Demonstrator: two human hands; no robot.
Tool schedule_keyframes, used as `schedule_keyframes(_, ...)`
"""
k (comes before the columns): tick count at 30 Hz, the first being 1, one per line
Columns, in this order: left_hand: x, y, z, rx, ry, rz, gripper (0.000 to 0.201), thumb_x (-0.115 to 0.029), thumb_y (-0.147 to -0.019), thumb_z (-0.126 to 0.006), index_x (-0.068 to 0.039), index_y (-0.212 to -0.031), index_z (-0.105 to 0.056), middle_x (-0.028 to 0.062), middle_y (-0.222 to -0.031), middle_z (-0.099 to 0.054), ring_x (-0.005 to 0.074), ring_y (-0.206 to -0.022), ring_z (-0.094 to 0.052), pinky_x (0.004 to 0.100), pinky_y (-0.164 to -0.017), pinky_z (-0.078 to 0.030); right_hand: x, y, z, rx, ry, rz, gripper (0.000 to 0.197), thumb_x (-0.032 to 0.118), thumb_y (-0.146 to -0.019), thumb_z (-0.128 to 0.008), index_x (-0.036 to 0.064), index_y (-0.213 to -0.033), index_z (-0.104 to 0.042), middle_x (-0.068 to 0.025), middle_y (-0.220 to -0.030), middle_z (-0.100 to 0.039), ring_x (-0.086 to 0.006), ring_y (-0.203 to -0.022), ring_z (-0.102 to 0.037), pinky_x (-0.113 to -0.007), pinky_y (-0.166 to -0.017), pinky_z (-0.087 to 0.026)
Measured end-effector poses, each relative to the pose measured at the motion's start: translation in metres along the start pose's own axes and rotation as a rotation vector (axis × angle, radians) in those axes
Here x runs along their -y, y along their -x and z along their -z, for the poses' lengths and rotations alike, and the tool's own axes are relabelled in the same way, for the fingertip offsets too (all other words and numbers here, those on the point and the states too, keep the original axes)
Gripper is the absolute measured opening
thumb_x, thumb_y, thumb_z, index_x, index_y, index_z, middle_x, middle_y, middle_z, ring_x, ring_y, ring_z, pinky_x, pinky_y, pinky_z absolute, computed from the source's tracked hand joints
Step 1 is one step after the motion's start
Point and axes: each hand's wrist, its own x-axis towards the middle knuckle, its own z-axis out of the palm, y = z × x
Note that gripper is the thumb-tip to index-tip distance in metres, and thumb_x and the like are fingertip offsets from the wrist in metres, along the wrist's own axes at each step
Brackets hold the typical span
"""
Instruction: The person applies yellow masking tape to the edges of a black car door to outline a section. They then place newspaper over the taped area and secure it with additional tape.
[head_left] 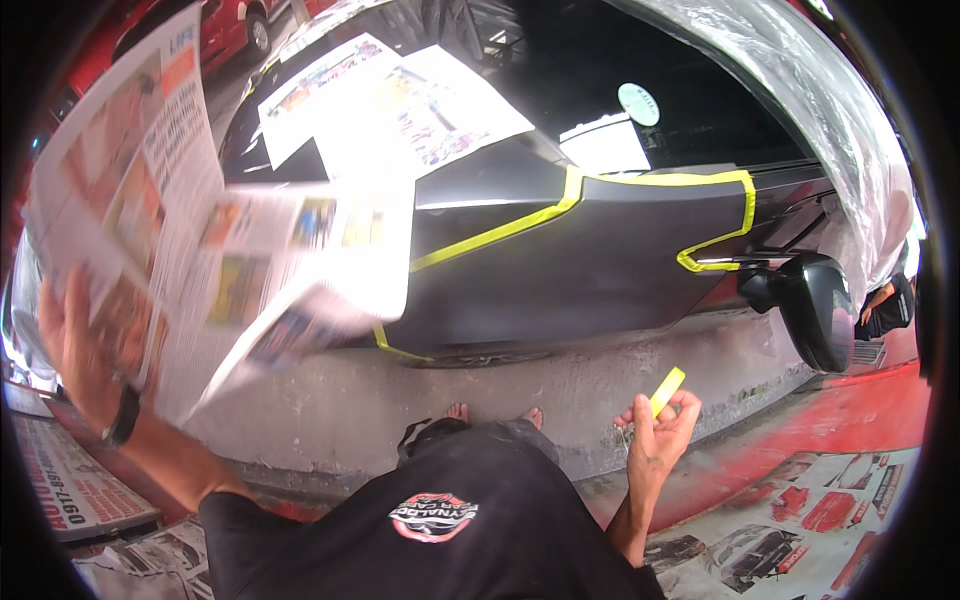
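My left hand (75,345), blurred by motion, grips the left edge of an opened newspaper (240,260). The pages fan out in front of me and cover part of the dark car. Low on the right, my right hand (660,430) pinches a short piece of bright yellow masking tape (667,391) between thumb and fingers. Facing me is a matte dark grey car panel (560,260), outlined by yellow tape (500,232) along its upper and side edges. The panel's lower left part is hidden behind the newspaper.
More newspaper sheets (440,110) lie over the car's glass. Clear plastic sheeting (820,110) drapes the far right side. A black side mirror (815,310) juts out at right, with another person (888,305) beyond it. Printed tarps (790,520) cover ground behind me.
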Motion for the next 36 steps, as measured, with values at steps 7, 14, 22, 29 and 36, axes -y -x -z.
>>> schedule_keyframes(7, 0.005, 0.124, 0.163, 0.348, -0.139, 0.07, 0.053, -0.017, -0.1, -0.069, 0.002, -0.146, -0.052, 0.0085, -0.138, -0.06, 0.0188, -0.124, -0.056, 0.0355, -0.11, -0.04, 0.069, 0.004, -0.069, 0.664, 0.468, 0.373, 0.046, 0.006, -0.092, -0.08, 0.0012, -0.121, -0.045, -0.0066, -0.082, -0.069, -0.0126, -0.069, -0.067, -0.028, -0.06, -0.053)
schedule_keyframes(14, -0.039, 0.194, 0.048, 0.437, -0.102, 0.52, 0.057, -0.013, -0.089, -0.08, 0.003, -0.139, -0.059, 0.0068, -0.122, -0.067, 0.0144, -0.107, -0.062, 0.0316, -0.097, -0.049, 0.042, 0.007, -0.123, 0.894, -0.059, -0.258, 0.049, 0.006, -0.095, -0.077, 0.0034, -0.126, -0.039, -0.0074, -0.087, -0.068, -0.0093, -0.068, -0.061, -0.026, -0.059, -0.054)
schedule_keyframes(22, 0.012, 0.274, -0.055, 0.126, 0.136, 0.545, 0.055, -0.048, -0.113, -0.043, -0.001, -0.136, -0.061, 0.0078, -0.121, -0.067, 0.0152, -0.109, -0.061, 0.0333, -0.099, -0.049, 0.076, 0.032, -0.136, 1.294, -0.481, -0.056, 0.044, -0.012, -0.093, -0.07, 0.0013, -0.123, -0.041, -0.0175, -0.092, -0.069, -0.0168, -0.07, -0.07, -0.027, -0.059, -0.06)
schedule_keyframes(29, 0.022, 0.279, -0.074, 0.05, 0.286, 0.553, 0.018, -0.018, -0.102, -0.074, 0.0, -0.104, -0.076, -0.0024, -0.092, -0.073, 0.0038, -0.082, -0.061, 0.0232, -0.077, -0.05, 0.06, 0.048, -0.191, 1.418, -0.273, -0.023, 0.013, 0.001, -0.1, -0.066, -0.0033, -0.108, -0.076, -0.0092, -0.096, -0.067, -0.0141, -0.074, -0.07, -0.027, -0.067, -0.055)
schedule_keyframes(36, 0.082, 0.228, -0.048, 0.044, 0.231, 0.517, 0.025, -0.011, -0.091, -0.084, -0.005, -0.078, -0.064, -0.0035, -0.079, -0.068, 0.0024, -0.075, -0.056, 0.0221, -0.067, -0.045, 0.107, 0.08, -0.237, 1.726, -0.526, 0.181, 0.025, 0.003, -0.089, -0.081, 0.0027, -0.114, -0.077, -0.0121, -0.098, -0.069, -0.0229, -0.086, -0.069, -0.033, -0.075, -0.053)
